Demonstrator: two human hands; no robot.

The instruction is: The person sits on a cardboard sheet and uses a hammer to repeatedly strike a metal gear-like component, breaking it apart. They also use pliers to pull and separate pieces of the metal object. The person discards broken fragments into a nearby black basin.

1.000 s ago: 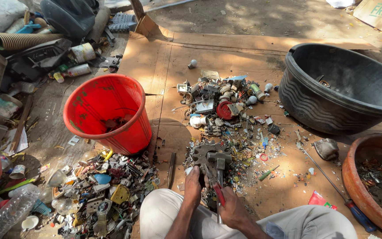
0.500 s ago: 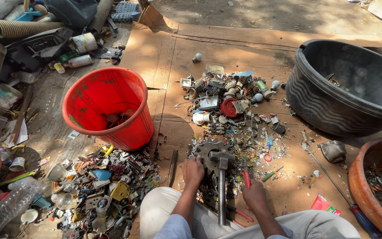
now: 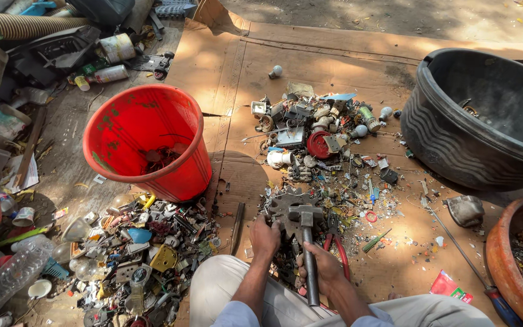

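Flattened brown cardboard sheets point(image 3: 334, 54) cover the middle of the frame, laid over bare dusty ground point(image 3: 394, 15) that shows along the top edge. Sunlight falls in dappled patches across the upper cardboard, with soft shade in the lower part. At the left the ground point(image 3: 68, 175) is grey, littered dirt

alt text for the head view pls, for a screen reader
A seated person's right hand grips a hammer while the left hand steadies a metal gear on cardboard. Around them: scrap piles, a red bucket and a black tub.
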